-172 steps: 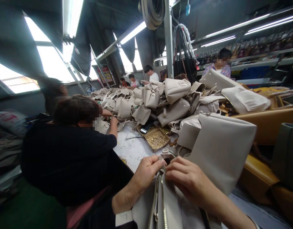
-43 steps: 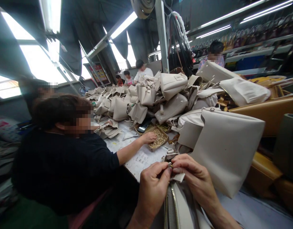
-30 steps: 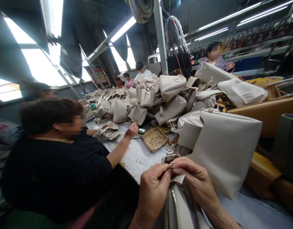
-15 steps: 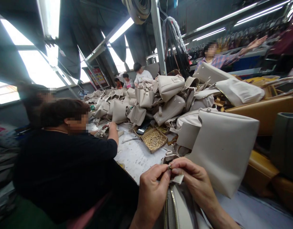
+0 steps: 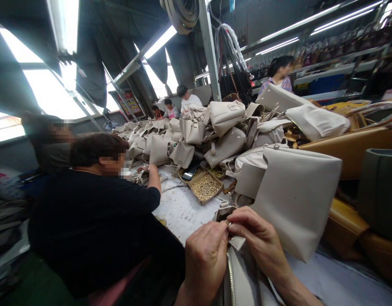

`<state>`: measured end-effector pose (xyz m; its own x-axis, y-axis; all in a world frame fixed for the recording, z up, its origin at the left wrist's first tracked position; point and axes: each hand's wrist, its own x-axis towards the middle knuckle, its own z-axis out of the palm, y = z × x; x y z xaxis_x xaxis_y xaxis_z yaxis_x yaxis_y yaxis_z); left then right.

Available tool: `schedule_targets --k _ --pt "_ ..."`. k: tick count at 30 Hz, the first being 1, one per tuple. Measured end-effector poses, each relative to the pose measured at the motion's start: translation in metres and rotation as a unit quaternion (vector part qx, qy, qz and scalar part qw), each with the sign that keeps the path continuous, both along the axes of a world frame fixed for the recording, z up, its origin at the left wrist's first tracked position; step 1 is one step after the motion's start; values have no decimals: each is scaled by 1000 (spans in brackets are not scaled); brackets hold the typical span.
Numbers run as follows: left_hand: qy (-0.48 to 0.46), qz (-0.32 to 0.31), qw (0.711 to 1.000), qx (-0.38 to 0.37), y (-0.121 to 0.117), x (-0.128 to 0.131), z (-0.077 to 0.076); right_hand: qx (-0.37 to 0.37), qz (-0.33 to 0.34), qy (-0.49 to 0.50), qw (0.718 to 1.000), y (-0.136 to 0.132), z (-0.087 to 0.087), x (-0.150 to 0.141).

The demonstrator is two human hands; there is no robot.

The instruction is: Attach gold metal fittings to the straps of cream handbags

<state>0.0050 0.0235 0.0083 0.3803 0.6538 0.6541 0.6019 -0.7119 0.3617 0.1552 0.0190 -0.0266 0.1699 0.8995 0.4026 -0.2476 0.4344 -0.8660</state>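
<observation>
My left hand (image 5: 206,254) and my right hand (image 5: 259,238) meet fingertip to fingertip over a beige handbag (image 5: 243,272) in front of me. Between the fingertips is a small metal stud (image 5: 228,223), mostly covered, at the end of a beige strap tab (image 5: 237,243). Both hands are closed in a pinch around that spot. Below them runs the bag's gold zipper (image 5: 230,278). Just beyond my fingers lies a beige strap loop (image 5: 225,207). Further off on the table stands a shallow cardboard box (image 5: 211,196) full of small gold-coloured metal pieces.
A large beige bag (image 5: 298,199) stands close on my right, with mustard-coloured bags (image 5: 345,146) behind it. A heap of beige bags (image 5: 192,129) fills the table's far side. A co-worker in black (image 5: 97,221) works at my left; another person (image 5: 279,74) is behind the heap.
My left fingers have curled in closer over the stud and the hand has turned slightly. The person at the back right has lowered an outstretched arm and turned away. The co-worker at left has shifted right.
</observation>
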Motion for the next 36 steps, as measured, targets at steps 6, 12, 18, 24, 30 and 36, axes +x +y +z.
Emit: schedule_targets --k 6,12,18,24,30,36 --pt "2 -127 978 -165 -3 -11 23 30 -25 -68 997 -6 10 12" --pt "-60 -38 980 -187 36 -24 26 -78 65 92 991 -13 3 17" --pt "48 -61 952 -297 71 -10 -2 -105 63 192 974 -2 22 24" --pt "11 -119 950 -289 73 -6 -12 -23 -18 138 990 18 73 44" --pt "6 -51 959 -279 69 -2 -9 -99 132 -8 986 37 40 21" --pt "46 -13 975 -216 64 -5 -18 -94 33 -111 989 26 0 23"
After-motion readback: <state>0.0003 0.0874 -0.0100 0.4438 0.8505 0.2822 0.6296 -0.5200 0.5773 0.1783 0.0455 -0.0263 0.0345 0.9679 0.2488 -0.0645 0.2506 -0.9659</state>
